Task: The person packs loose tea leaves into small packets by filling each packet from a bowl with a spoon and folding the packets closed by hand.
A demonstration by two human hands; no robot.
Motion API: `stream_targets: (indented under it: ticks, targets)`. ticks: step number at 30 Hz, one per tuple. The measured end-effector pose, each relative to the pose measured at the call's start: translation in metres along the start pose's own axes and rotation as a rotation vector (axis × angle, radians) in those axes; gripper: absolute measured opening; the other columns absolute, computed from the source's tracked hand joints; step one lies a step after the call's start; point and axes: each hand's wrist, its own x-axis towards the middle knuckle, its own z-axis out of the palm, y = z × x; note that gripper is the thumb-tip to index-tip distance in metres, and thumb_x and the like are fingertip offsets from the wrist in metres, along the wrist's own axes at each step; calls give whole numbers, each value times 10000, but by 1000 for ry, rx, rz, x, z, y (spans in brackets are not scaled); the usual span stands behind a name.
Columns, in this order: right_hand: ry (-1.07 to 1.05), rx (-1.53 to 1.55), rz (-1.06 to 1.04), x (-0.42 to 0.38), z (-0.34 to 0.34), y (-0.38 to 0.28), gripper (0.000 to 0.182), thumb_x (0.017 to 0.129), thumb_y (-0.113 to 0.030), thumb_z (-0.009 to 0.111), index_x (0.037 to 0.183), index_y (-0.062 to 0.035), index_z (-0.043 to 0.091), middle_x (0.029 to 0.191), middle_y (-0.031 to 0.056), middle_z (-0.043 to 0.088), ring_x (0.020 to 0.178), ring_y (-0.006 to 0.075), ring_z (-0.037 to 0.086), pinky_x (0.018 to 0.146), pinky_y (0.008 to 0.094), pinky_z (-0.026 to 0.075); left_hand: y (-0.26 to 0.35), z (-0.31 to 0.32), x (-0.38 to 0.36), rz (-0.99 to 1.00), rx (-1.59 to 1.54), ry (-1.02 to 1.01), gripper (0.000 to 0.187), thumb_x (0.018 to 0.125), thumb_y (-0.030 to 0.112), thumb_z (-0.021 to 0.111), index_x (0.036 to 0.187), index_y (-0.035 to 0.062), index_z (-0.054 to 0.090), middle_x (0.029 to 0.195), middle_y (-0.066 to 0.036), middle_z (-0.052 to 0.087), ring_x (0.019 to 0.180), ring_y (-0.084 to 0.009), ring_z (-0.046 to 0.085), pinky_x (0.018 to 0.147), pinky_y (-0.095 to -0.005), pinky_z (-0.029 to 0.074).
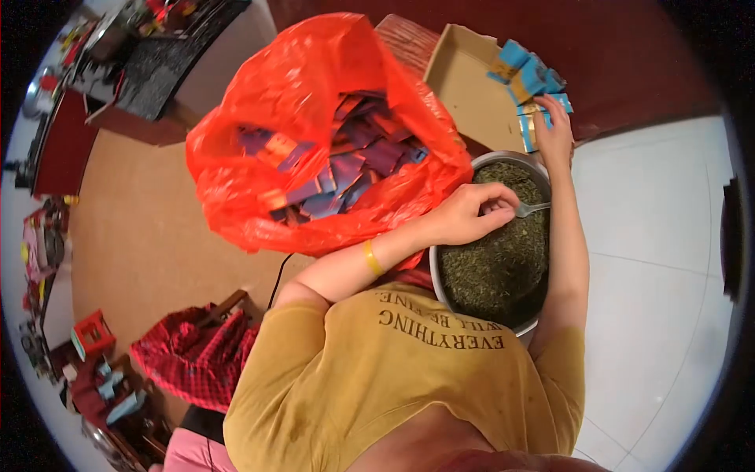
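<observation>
My left hand (480, 214) is closed, its curled fingers at a metal spoon (535, 208) over a metal basin (437, 287). Dark green dried leaves (495, 263) are heaped in the basin. Beyond it, my right hand (555, 130) has its fingers closed around a small blue packet (528, 132) at the edge of a shallow cardboard box (472, 90). More blue packets (527, 72) lie at the box's far right side. To the left, an open red plastic bag (259, 86) holds several purple packets (381, 156).
The box rests on a wooden surface (403, 41). A red checked cloth (193, 350) hangs over a chair at the lower left. Further left are a red stool (93, 334) and a dark counter (169, 71). White floor tiles (653, 236) show at the right.
</observation>
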Motion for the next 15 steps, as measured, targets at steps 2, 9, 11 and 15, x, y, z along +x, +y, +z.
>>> stream_targets:
  ticks: [2,9,11,15]
  targets:
    - [-32,105,35,-11,-24,-47,212,905,-93,570,1087,-42,666,1250,132,627,1180,271,573,1005,354,436,13,0,-4,60,-246,-3,180,948,106,620,1086,-8,631,937,-64,677,875,-117,643,783,-278,518]
    - [324,695,-264,-73,-157,-210,100,889,3,556,950,22,633,903,168,670,821,245,621,686,327,511,80,-79,-48,-61,-10,182,119,944,88,601,1006,1,654,863,-59,676,759,-129,637,708,-263,523]
    - [312,946,-316,-84,-172,-230,85,880,-17,575,937,-28,637,912,115,652,840,219,604,710,331,502,73,-114,-56,-98,-312,231,131,954,110,574,983,13,657,782,-47,655,683,-144,606,651,-280,499]
    - [292,1468,-467,-94,-201,-262,93,861,-58,613,911,-129,645,930,11,617,878,169,571,759,340,485,39,-171,-62,-131,-1149,276,187,962,160,544,1052,19,626,821,-55,639,797,-169,586,735,-301,462]
